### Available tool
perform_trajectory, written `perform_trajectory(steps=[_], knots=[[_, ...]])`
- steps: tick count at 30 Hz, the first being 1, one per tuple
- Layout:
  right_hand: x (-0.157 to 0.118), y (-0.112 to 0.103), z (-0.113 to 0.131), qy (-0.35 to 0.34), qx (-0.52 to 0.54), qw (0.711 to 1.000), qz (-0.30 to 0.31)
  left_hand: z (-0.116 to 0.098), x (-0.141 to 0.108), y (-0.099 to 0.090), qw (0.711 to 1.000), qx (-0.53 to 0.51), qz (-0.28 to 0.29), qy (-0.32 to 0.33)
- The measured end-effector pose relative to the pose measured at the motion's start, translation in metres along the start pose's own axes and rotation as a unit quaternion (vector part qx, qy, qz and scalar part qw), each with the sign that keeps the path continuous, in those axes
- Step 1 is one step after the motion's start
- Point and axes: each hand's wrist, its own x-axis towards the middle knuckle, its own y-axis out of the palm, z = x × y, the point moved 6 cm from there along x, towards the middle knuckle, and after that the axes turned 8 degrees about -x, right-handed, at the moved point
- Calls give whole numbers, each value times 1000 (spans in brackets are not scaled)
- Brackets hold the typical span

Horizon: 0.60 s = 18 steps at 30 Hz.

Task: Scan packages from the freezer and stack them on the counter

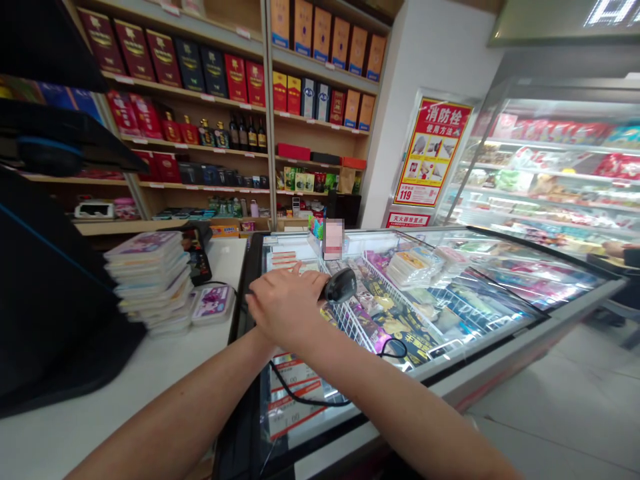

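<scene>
- The right hand (287, 308) crosses over the left forearm (200, 393), above the near left part of a glass-topped freezer (480, 347); the left hand is largely hidden behind it.
- A dark handheld scanner (341, 286) juts out just right of the overlapping hands, its handle out of sight.
- The right hand's fingers look bent, but I cannot tell which hand's grip pinches the handle, or whether both do; the left grip cannot be read.
- With the arms crossed, the scanner could twist or slip if one hand pulled away while the other held on.
- Its black cord (320, 403) runs slack over the glass and behind the right forearm, so it could snag on an arm and tug the scanner.
- On the worktop (195, 373) to the left, the uneven stack of flat boxes (150, 280) might topple if an elbow swung into it; a single box (213, 304) sits just beside its right side.
- Farther right, wrapped packs (413, 267) on the glass could slide if bumped.
</scene>
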Motion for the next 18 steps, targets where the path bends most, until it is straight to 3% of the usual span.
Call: perform_trajectory(steps=[5,8,12,18], knots=[[27,39,41,-90,-4,994,55,-3,2,-4,999,0,45,1],[47,57,54,-94,6,992,86,-5,2,-5,999,1,52,10],[69,83,67,-84,37,977,191,-5,2,-5,998,7,56,10],[66,123,74,-82,29,959,271,-7,1,-6,998,14,55,-1]])
